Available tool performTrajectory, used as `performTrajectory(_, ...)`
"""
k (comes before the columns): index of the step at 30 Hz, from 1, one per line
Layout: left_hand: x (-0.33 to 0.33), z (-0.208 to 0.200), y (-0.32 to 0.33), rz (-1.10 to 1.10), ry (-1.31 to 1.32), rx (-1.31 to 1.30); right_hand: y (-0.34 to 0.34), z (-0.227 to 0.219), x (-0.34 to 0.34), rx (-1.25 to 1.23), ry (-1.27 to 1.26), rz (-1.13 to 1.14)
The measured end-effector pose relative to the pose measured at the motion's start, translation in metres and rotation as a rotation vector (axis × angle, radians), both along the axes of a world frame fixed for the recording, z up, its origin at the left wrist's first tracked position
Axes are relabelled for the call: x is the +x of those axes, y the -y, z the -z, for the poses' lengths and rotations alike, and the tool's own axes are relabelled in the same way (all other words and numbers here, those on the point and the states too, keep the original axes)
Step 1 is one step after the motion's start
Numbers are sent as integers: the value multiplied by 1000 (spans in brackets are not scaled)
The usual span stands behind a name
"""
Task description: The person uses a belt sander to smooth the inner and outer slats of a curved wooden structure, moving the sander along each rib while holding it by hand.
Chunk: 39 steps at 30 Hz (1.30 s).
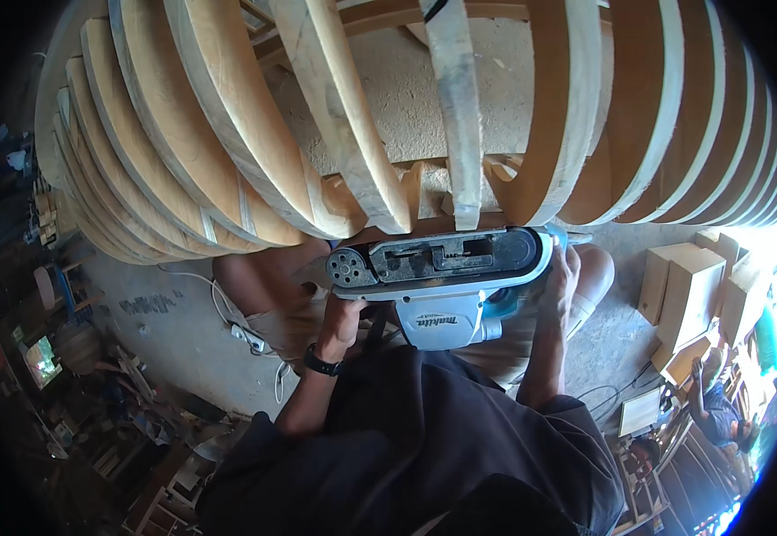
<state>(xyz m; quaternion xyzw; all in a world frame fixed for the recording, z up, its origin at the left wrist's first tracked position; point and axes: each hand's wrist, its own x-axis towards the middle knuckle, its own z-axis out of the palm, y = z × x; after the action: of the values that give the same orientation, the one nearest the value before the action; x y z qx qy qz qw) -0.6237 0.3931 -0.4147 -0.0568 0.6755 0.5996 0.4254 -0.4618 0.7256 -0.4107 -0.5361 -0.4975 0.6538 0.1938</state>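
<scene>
A belt sander (442, 314) with a white and teal body lies sideways in front of my torso. Its belt side faces the curved wooden slats (464, 134), touching or nearly touching their lower ends. My left hand (344, 320) grips the sander's left end from below, its fingers partly hidden behind the body. At the other end, my right hand (563, 268) is closed around the teal grip, the fingers mostly out of sight. A dark watch band circles my left wrist.
The row of slats arcs across the whole far side. A white power strip with a cord (247, 339) lies on the concrete floor to the left. Wooden boxes (688, 290) are stacked at right, and another person (719, 402) is beyond them. Timber clutters the lower left.
</scene>
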Motion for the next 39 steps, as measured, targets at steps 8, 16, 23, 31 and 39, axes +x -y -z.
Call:
performTrajectory(8, -31, -149, -34, -113, 385, 52, 4, -135, -10, -263, -272, 79)
performTrajectory(16, -25, -144, -44, -111, 402, 15, -3, -106, 7, -205, -292, 150)
performTrajectory(23, -14, -62, -42, -18, 263, 51, -4, -14, 16, -186, -178, 115)
performTrajectory(31, -13, -70, -30, -22, 302, 63, 2, -79, -8, -252, -210, 215)
performTrajectory(39, -44, -188, -54, -35, 530, 261, -25, -161, 22, -389, -596, 79)
